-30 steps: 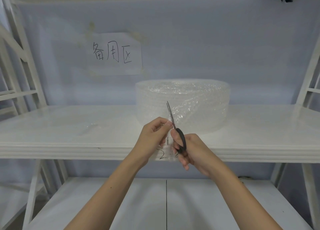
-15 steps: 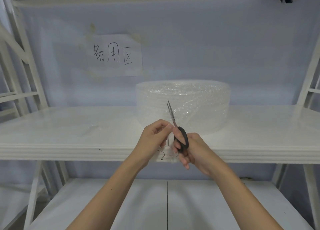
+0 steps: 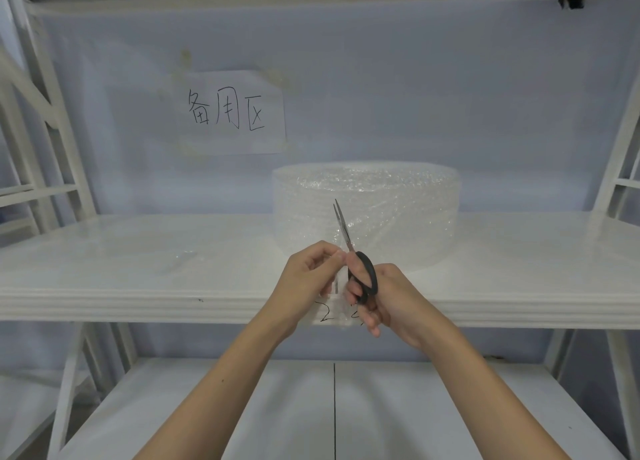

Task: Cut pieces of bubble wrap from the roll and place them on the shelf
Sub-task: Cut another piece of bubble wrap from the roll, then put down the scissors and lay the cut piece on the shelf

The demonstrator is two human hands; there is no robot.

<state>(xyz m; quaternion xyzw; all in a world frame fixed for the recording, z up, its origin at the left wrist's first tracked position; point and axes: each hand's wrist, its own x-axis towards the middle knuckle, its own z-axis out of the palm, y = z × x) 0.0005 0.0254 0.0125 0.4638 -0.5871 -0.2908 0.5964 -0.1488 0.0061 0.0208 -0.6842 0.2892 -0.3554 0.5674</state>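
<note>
A wide roll of clear bubble wrap (image 3: 388,214) stands on the white shelf (image 3: 138,286), right of centre. My right hand (image 3: 384,297) grips black-handled scissors (image 3: 360,262) with the closed blades pointing up in front of the roll. My left hand (image 3: 311,272) pinches a loose strip of bubble wrap (image 3: 337,286) that hangs over the shelf's front edge, right beside the scissor handles. A cut clear piece (image 3: 180,260) lies flat on the shelf to the left.
A paper sign (image 3: 228,113) with handwritten characters is taped to the back wall. White rack uprights (image 3: 41,113) stand at both sides. A lower shelf board (image 3: 242,407) lies below my arms. Black marks are written on the shelf's front edge.
The scissors' handle has tilted slightly and both hands have shifted very little; the blades stay closed and upright. The roll has not moved.
</note>
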